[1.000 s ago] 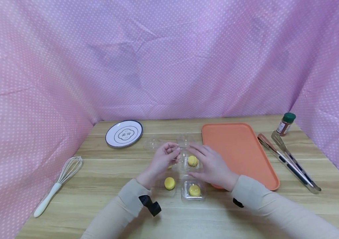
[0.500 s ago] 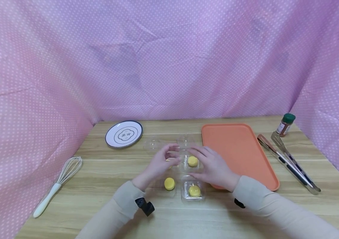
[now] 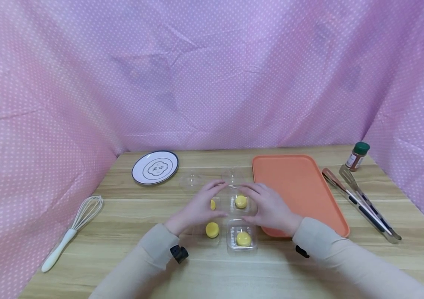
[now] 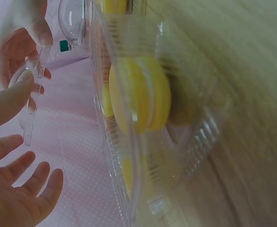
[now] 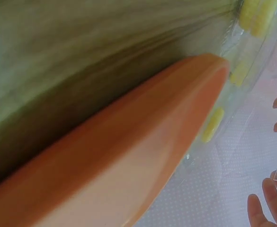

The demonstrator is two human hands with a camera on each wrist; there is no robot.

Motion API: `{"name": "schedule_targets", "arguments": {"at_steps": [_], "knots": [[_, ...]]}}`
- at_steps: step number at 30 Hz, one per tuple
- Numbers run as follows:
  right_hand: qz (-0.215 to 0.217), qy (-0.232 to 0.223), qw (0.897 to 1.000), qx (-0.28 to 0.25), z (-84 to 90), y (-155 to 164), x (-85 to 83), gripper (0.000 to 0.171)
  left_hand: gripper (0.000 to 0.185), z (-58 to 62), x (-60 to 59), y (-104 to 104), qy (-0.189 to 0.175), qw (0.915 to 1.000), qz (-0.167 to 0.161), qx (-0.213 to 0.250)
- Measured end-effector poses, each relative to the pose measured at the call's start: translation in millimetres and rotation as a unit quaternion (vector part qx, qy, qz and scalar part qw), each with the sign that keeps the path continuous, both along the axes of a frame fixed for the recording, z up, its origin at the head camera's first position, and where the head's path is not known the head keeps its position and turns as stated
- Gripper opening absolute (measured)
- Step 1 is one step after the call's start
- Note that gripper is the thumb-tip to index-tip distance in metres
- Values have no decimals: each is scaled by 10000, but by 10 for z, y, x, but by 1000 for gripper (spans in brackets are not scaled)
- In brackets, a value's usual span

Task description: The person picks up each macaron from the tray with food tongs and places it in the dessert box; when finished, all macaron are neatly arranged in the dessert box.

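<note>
Between my hands, above the table, is a clear plastic lid [image 4: 31, 113], seen nearly edge-on in the left wrist view. My left hand [image 3: 201, 207] holds its left side, thumb on the near edge and the other fingers spread beyond. On the other side my right hand [image 3: 271, 209] grips it with thumb and fingers. Below sit clear plastic boxes [image 3: 230, 245] with several yellow macarons in them; one macaron [image 3: 212, 229] is at front left, another macaron [image 3: 243, 238] at front right. My left hand partly covers a macaron [image 3: 213, 204] behind.
Clear domed lids [image 3: 191, 179] lie behind the boxes. An orange tray [image 3: 298, 187] stands close on the right, partly under my right hand. Tongs [image 3: 361, 203] and a green-capped jar [image 3: 357, 155] are further right. A white plate [image 3: 155, 167] and a whisk [image 3: 74, 232] lie left.
My left hand's fingers have spread from a close pinch into a wider hold on the lid, and its wrist has shifted slightly left. The right hand has barely moved.
</note>
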State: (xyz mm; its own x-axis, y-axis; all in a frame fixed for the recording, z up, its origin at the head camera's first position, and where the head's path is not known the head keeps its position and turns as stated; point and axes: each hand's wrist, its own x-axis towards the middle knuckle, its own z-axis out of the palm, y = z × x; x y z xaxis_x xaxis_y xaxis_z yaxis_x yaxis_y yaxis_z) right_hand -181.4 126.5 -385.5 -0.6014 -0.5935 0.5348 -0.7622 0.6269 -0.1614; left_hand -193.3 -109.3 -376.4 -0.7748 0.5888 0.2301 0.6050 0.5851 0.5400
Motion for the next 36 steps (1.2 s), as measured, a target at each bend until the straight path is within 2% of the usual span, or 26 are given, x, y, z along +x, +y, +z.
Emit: {"name": "schedule_targets", "arguments": {"at_steps": [5,16,26,31,36], "knots": [[-81,-113,9999,12,-2,22,-23,77,83,20,-36,10,204,9991,-96,-355],[-345,-691,9969,170,26,38,-56,77,77,71,-77,53,314,9961,-167,-805],[-429,-1100,9924,341,55,26,-134,73,72,91,-164,111,296,9921,-211,-1202],[-392,-1520,9871,302,85,29,-189,71,71,84,-228,153,209,9920,-243,-1223],[-420,-1665,9844,390,82,40,-226,73,72,80,-285,180,147,9904,-303,-1339]]}}
